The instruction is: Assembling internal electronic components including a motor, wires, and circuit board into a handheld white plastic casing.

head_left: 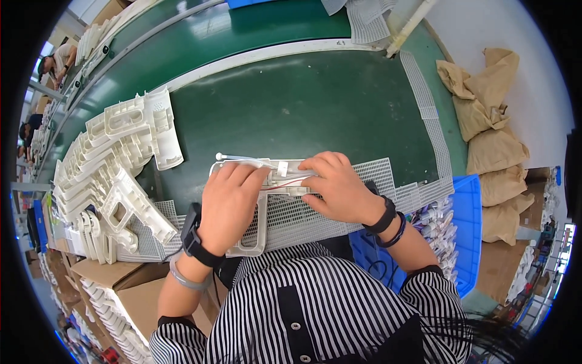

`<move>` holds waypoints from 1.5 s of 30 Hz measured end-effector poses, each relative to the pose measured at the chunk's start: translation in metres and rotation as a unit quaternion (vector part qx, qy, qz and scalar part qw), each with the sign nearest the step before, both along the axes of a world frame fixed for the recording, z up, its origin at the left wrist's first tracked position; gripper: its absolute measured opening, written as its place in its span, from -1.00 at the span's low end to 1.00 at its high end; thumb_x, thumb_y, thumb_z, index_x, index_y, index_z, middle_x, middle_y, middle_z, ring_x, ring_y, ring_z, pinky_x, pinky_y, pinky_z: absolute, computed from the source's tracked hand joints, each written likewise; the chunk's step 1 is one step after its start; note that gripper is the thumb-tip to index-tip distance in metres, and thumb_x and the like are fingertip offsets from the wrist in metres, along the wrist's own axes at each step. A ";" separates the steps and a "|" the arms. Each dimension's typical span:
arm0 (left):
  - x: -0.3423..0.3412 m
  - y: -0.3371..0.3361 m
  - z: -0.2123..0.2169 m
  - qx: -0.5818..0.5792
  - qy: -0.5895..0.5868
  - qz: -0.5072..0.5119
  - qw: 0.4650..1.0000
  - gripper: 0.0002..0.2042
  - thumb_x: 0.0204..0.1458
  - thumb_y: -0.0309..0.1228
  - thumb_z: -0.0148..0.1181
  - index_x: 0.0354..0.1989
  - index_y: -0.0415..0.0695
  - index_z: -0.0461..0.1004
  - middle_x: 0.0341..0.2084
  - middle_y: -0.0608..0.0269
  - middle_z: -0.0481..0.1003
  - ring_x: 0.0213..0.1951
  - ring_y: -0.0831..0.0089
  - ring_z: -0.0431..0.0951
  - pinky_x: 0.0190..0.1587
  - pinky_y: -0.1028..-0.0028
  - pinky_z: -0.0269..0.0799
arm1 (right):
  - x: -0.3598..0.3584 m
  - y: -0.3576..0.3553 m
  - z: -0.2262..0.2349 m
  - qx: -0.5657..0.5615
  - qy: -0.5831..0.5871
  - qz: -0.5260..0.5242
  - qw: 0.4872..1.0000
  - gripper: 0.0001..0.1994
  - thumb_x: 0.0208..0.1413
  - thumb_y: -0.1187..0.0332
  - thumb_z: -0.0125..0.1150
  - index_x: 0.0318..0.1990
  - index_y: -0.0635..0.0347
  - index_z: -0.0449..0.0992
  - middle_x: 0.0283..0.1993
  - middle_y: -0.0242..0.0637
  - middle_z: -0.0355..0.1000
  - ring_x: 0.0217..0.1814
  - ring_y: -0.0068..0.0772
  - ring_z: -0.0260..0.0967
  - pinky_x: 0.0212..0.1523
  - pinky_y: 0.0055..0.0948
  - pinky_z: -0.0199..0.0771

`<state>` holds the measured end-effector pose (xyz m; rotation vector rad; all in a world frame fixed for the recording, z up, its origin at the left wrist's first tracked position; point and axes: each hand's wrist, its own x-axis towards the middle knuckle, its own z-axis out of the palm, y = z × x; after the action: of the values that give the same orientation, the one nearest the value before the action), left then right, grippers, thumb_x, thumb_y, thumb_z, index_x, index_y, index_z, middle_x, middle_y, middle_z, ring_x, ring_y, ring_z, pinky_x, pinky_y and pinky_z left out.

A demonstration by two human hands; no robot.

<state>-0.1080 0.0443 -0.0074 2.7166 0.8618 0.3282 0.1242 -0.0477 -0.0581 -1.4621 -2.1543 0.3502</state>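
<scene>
A white plastic housing half [262,221] with a loop handle lies in front of me at the near edge of the table. My left hand [233,200] grips its left end, fingers curled over the far rim. Across its right end, my right hand [339,189] has its fingers on the far side and its thumb on the near side. Thin red and white wires [290,183] run inside the housing between my hands, beside a small white tag [282,168]. A pale cable with a round white end [220,156] lies along the far rim. My right fingertips partly hide the wires.
Stacked white housing halves [109,158] cover the table's left side. Grey perforated matting [376,176] lines the near edge and right side. A blue bin [467,230] of wrapped parts stands at right, near brown sacks [494,151]. A cardboard box [145,297] sits lower left.
</scene>
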 end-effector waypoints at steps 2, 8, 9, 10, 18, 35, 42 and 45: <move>0.013 0.011 0.001 0.025 -0.023 -0.007 0.999 -0.70 0.01 -0.54 0.26 -0.03 -0.08 0.57 -0.16 0.27 0.59 0.00 0.23 0.54 0.12 0.18 0.39 | -0.001 -0.002 0.000 -0.009 0.016 -0.002 1.000 -0.77 -0.06 0.32 0.40 -0.25 0.22 0.64 0.10 -0.26 0.43 0.20 -0.16 0.29 0.25 -0.10 0.23; 0.028 0.047 -0.020 -0.035 0.007 -0.168 0.985 -0.64 -0.08 -0.48 0.38 -0.04 0.05 0.60 0.00 0.39 0.58 0.12 0.33 0.52 0.42 0.01 0.10 | -0.007 -0.004 -0.005 -0.007 0.014 -0.048 0.999 -0.81 -0.07 0.31 0.42 -0.34 0.23 0.66 0.12 -0.27 0.44 0.26 -0.18 0.25 0.28 -0.11 0.20; 0.029 0.048 -0.018 -0.034 0.010 -0.171 0.985 -0.64 -0.08 -0.48 0.38 -0.04 0.05 0.60 0.00 0.39 0.58 0.12 0.33 0.52 0.42 0.01 0.10 | -0.008 -0.004 -0.005 -0.003 0.018 -0.058 0.998 -0.81 -0.08 0.31 0.43 -0.33 0.22 0.67 0.13 -0.27 0.44 0.27 -0.17 0.24 0.29 -0.10 0.19; 0.032 0.050 -0.014 -0.038 0.008 -0.179 0.983 -0.64 -0.10 -0.47 0.40 -0.06 0.03 0.60 -0.05 0.37 0.57 0.08 0.32 0.54 0.41 0.01 0.13 | -0.007 -0.004 -0.004 0.001 0.021 -0.068 0.997 -0.80 -0.09 0.32 0.44 -0.32 0.21 0.68 0.14 -0.27 0.43 0.28 -0.16 0.24 0.30 -0.10 0.19; 0.051 -0.015 -0.014 0.053 0.044 -0.130 0.989 -0.64 -0.14 -0.37 0.41 -0.14 -0.12 0.47 -0.37 0.21 0.44 -0.20 0.17 0.54 0.21 0.10 0.43 | -0.003 -0.006 -0.010 0.013 0.025 -0.082 0.996 -0.75 -0.16 0.34 0.47 -0.27 0.19 0.70 0.10 -0.26 0.44 0.27 -0.14 0.26 0.19 -0.15 0.37; 0.052 -0.040 -0.026 0.050 -0.032 -0.001 0.998 -0.62 -0.20 -0.33 0.46 -0.16 -0.07 0.53 -0.29 0.24 0.47 -0.12 0.18 0.48 0.07 0.17 0.30 | 0.034 -0.015 0.023 0.014 0.042 -0.018 0.999 -0.67 0.01 0.36 0.40 -0.04 0.18 0.62 0.20 -0.18 0.43 0.34 -0.05 0.25 0.27 -0.14 0.33; -0.037 -0.061 0.011 -0.020 -0.088 0.138 0.986 -0.61 -0.01 -0.43 0.38 0.03 -0.19 0.52 -0.13 0.07 0.51 -0.05 0.05 0.46 0.03 0.15 0.36 | 0.096 0.003 0.087 -0.153 0.003 -0.006 0.988 -0.68 0.16 0.26 0.32 0.00 0.24 0.58 0.05 -0.07 0.51 0.14 0.00 0.43 0.15 -0.17 0.43; -0.074 -0.079 0.002 -0.075 -0.113 0.218 0.967 -0.65 0.04 -0.50 0.32 0.04 -0.23 0.50 -0.14 0.00 0.49 -0.17 0.07 0.50 -0.10 0.21 0.44 | 0.087 0.053 0.100 -0.177 -0.037 0.069 0.981 -0.67 0.21 0.19 0.27 -0.05 0.29 0.59 -0.12 -0.06 0.56 -0.06 -0.01 0.52 -0.03 -0.18 0.52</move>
<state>-0.1824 -0.0344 -0.0052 2.2760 1.3475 0.6201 0.2117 0.0051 0.0414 -1.5320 -2.3480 0.7761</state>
